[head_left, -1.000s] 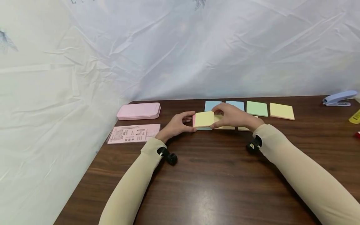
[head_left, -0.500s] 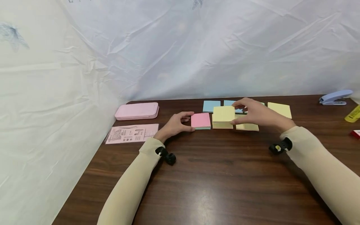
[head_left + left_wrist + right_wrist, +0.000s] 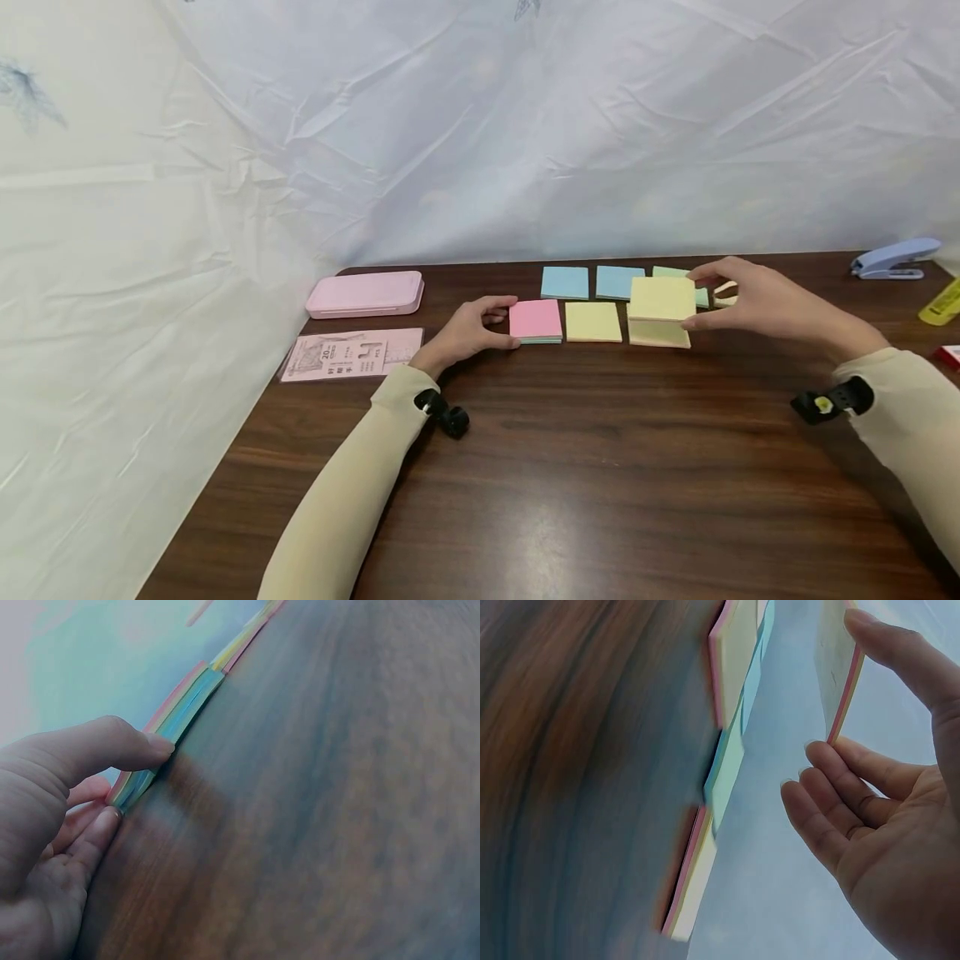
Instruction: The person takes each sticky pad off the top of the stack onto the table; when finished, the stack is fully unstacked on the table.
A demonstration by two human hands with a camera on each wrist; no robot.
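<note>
My left hand (image 3: 501, 323) grips the left edge of a pink-topped sticky-note pad (image 3: 536, 319) lying on the dark wood table (image 3: 600, 467). In the left wrist view the thumb (image 3: 112, 742) lies on top of the pad (image 3: 180, 709) and the fingers curl at its side. My right hand (image 3: 701, 300) pinches a yellow pad (image 3: 662, 298) in the air, just above another yellow pad (image 3: 658, 335). The right wrist view shows the held pad (image 3: 838, 667) between thumb and fingers. A third yellow pad (image 3: 592, 321) lies between the pink one and the right one.
Two blue pads (image 3: 564, 282) and a partly hidden green pad (image 3: 675, 272) lie in the back row. A pink case (image 3: 366, 294) and a printed pink card (image 3: 348, 354) sit at left. A blue stapler (image 3: 892, 258) and yellow and red items are at the right edge.
My right hand lifted the yellow pad off the pink-topped pad and carried it right, past the middle yellow pad to above the right one. The left hand stayed on the pink pad.
</note>
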